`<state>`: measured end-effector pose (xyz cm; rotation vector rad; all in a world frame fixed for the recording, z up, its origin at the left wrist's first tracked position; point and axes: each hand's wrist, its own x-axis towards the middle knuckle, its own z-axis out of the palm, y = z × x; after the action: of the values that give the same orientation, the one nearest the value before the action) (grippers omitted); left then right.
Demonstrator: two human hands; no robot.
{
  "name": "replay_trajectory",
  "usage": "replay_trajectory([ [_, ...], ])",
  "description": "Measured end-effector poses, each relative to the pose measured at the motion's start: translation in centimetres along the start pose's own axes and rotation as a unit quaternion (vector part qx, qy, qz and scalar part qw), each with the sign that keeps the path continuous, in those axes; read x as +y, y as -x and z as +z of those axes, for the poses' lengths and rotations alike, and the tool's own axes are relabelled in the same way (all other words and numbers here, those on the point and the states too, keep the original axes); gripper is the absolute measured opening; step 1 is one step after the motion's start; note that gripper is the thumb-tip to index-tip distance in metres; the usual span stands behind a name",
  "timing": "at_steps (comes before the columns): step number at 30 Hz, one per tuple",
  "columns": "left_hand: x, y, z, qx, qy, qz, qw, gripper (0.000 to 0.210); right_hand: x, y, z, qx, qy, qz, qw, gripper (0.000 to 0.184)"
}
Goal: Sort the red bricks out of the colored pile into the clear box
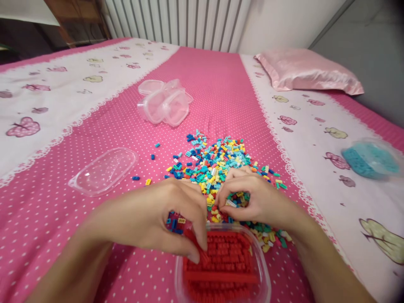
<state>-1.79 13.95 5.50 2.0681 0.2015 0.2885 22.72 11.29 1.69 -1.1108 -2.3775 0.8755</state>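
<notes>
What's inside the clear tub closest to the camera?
The clear tub holds red building bricks, mostly packed in rows. The left hand covers part of its far-left corner; whatever lies beneath the top bricks is hidden.

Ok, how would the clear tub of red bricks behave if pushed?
The tub is probably heavier than its thin walls suggest, being packed with red bricks. Broad and seemingly shallow, it should resist tipping. The sheet underneath might bunch.

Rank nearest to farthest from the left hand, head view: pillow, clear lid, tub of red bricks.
1. Tub of red bricks: at the left hand's fingertips.
2. Clear lid: on the left.
3. Pillow: far end, right side.
</notes>
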Motion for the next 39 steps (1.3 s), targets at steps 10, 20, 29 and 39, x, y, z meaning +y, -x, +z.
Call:
replay_trajectory([
  [10,-0.1,0.0,0.1,0.002,-0.021,-0.004,1.000,0.004,-1.2,-0.2,1.4,-0.002,0.139,0.001,0.990,0.006],
  [20,-0.5,-0.5,0.5,0.156,-0.098,0.068,0.980,0.005,-3.1,1.8,0.8,0.196,-0.181,0.034,0.963,0.017],
  [29,-0.2,-0.4,0.8,0.218,-0.127,0.072,0.965,0.005,-5.1,2.9,2.2,0.237,-0.237,0.074,0.939,0.016],
  [39,-0.2,-0.7,1.0,0.219,-0.137,0.056,0.964,0.008,-5.2,2.6,2.2,0.264,-0.138,0.067,0.952,0.013],
])
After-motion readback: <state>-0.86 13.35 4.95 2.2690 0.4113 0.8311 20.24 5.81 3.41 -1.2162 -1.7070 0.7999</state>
